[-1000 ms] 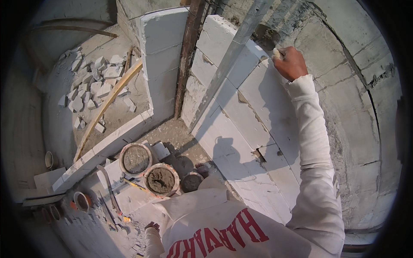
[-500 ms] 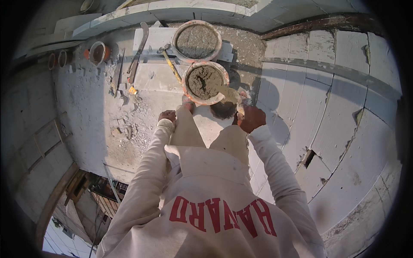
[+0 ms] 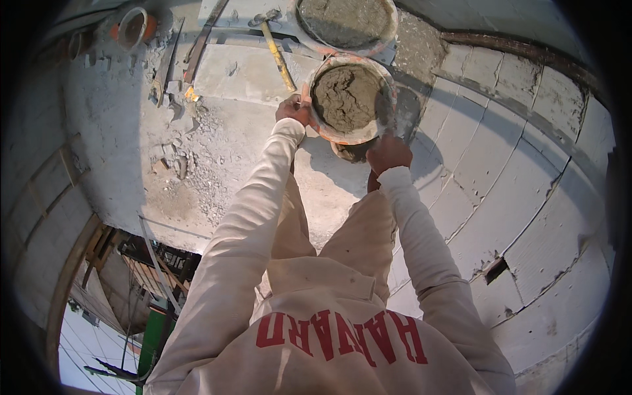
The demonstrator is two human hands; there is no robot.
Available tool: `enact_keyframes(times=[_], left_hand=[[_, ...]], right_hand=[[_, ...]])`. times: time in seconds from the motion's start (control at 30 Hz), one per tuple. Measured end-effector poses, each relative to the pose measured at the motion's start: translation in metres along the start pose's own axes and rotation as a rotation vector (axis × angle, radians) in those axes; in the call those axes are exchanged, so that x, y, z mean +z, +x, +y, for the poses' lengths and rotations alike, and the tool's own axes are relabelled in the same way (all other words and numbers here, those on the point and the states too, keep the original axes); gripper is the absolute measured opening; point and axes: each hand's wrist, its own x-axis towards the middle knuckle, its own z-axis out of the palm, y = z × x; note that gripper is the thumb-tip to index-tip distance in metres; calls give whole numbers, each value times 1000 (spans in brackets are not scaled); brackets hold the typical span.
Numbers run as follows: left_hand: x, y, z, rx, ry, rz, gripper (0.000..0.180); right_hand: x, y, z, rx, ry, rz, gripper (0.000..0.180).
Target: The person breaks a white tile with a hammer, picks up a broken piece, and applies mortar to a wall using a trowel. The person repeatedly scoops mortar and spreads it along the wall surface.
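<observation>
In the head view, the left hand (image 3: 293,110) has its fingers clamped on the left rim of a round, orange-and-white bucket (image 3: 345,137) of grey mortar (image 3: 345,99), beside the right end of a pale, flat slab (image 3: 240,74). The right hand (image 3: 390,155) closes around a blurred grey trowel (image 3: 384,108) at the bucket's right edge. A yellow-handled hammer (image 3: 278,56) crosses the slab.

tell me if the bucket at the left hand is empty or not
Not empty: lumpy grey mortar spreads across the inside of the bucket; its depth cannot be told.
</observation>
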Motion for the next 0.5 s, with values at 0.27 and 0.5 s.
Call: enact_keyframes(times=[0.27,0.5], left_hand=[[19,-41,14,118,72,91,30],[-7,-13,17,80,175,-78,36]], right_hand=[[72,34,-26,-86,876,-31,28],[42,-14,5,5,1218,-266,18]])
